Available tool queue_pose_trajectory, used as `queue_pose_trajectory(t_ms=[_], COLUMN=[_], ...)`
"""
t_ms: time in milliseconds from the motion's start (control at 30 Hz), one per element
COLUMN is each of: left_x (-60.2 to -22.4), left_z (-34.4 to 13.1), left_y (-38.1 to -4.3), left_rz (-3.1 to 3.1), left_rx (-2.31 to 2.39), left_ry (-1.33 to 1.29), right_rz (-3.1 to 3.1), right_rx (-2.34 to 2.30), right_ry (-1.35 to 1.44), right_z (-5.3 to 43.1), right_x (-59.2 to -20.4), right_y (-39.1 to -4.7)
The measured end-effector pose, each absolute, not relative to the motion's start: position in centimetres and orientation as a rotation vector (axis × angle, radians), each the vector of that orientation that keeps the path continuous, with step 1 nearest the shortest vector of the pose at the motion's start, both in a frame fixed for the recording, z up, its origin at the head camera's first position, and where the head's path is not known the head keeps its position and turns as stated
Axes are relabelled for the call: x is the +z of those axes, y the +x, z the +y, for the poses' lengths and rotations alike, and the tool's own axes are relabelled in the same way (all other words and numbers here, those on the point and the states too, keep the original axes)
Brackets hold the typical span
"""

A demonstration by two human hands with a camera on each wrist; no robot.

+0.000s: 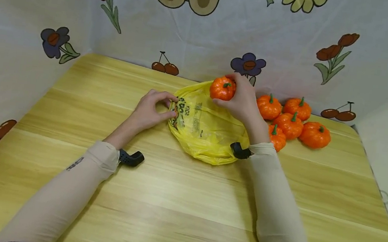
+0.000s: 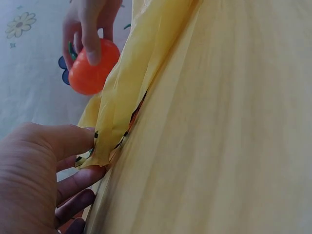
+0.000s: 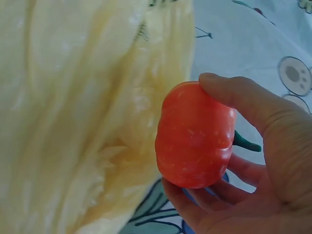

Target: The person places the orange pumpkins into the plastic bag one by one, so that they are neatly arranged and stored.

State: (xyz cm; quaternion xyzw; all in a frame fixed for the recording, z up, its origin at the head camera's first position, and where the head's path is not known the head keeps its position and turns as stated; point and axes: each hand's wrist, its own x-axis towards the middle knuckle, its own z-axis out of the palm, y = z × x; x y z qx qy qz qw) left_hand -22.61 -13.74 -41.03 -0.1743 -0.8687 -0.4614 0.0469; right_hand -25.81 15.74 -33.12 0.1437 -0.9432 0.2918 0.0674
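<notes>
Near the far edge of the table [image 1: 176, 207], the right hand [image 1: 241, 100], fingers and thumb curled, held a pumpkin [image 1: 221, 89], stem palmward, by the far rim of the yellow bag [image 1: 210, 139]; the left hand [image 1: 149, 110] pinched its left rim.

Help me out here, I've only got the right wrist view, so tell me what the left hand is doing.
Observer: The left hand pinches the edge of the yellow bag, on its left side in the head view.
Operator: Okay. I see one orange pumpkin held in the right hand. Any others around?
Observer: Yes, the head view shows five more pumpkins grouped on the wooden table, to the right of the bag.
Operator: Can you read anything on the bag?
Observer: The word KIDS shows in the head view, printed in black and turned sideways.
</notes>
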Motion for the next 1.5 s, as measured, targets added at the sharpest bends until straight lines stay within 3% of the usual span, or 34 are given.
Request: queue_pose_trajectory(t_ms=[533, 1500], left_x=[-40.9, -41.1], left_z=[-13.5, -13.4], left_y=[-22.6, -22.3], left_rz=[-2.646, -2.647], left_rx=[-1.389, -1.403], left_ry=[-0.547, -0.541], right_rz=[-2.915, -2.748], right_rx=[0.799, 0.907], right_ry=[0.478, 0.579], right_z=[14.9, 18.2], right_x=[-35.6, -31.6], right_y=[-27.1, -23.0])
